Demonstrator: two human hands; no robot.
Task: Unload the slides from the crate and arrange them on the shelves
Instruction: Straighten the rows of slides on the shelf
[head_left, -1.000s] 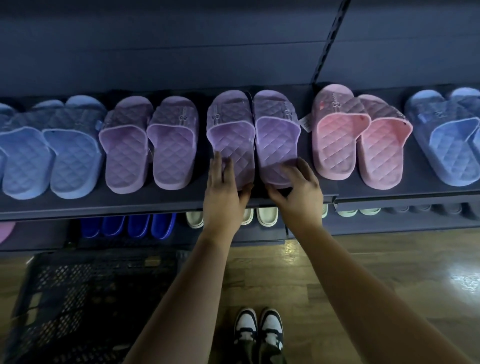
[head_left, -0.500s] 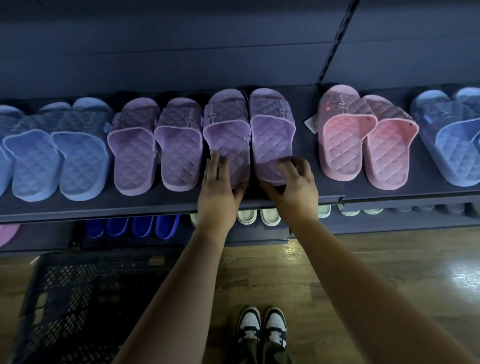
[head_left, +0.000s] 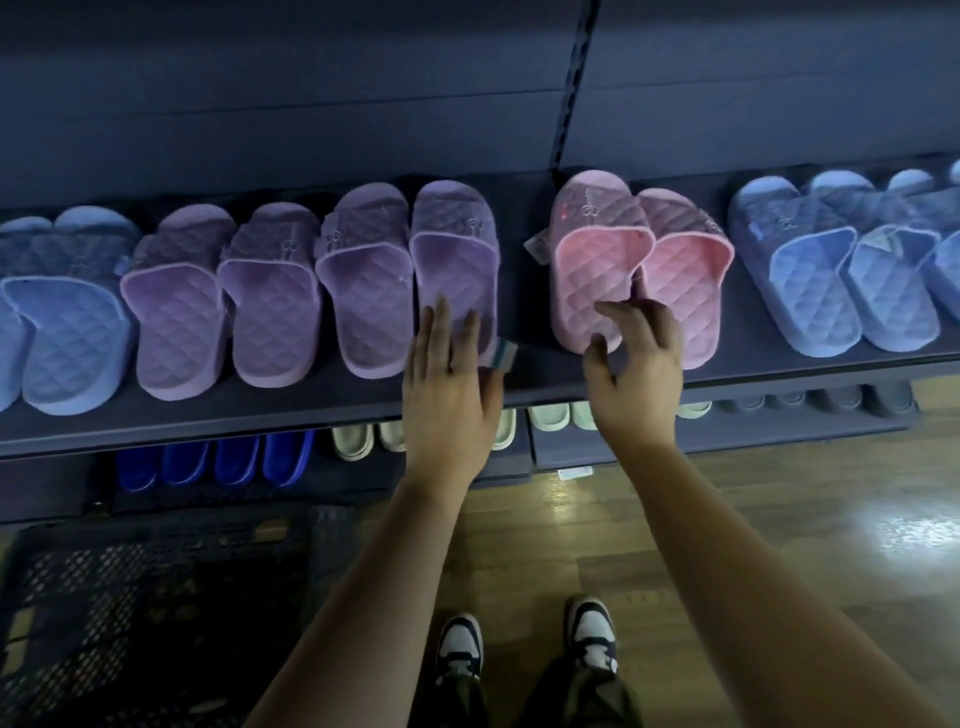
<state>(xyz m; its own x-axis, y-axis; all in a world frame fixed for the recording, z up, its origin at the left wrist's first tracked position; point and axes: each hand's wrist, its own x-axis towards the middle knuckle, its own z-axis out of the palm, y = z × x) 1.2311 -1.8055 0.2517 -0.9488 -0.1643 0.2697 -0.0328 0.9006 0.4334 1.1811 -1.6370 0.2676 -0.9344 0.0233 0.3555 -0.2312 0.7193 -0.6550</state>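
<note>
- Placement: purple slide (head_left: 457, 270) lies on the shelf (head_left: 260, 421), toe to the back wall and just beside the second purple slide (head_left: 363, 291) on its left. The heels of the row sit near the front edge.
- Left hand (head_left: 449, 400): grip released, fingers straight and laid flat on the heel of the purple slide. Risk: a flat push has no hold on the slide. Uneven pressure could skew it against its partner or shunt the neighbouring pairs out of line.
- Tag (head_left: 503, 356): a small label shows just beside the left hand's fingers at the slide's heel. Risk: it could be trapped under the sole or left sticking out over the edge.
- Right hand (head_left: 636, 369): grip released, fingers spread and loosely bent over the heel of the pink slide (head_left: 592, 275). Blur hides whether they touch it. Risk: a careless drag toward the person could pull the heel past the front edge and drop the slide to the floor (head_left: 831, 493).
- Pairing: the pink slide overlaps the second pink slide (head_left: 685, 291), and both sit askew, apart from the purple pair. Risk: shifting one alone would split the pair.
- Crate (head_left: 130, 597): stands on the floor at lower left, below the shelf, and is too dark to show its contents. Risk: stock overlooked inside, and a trip hazard near the person's shoes (head_left: 460, 647).
</note>
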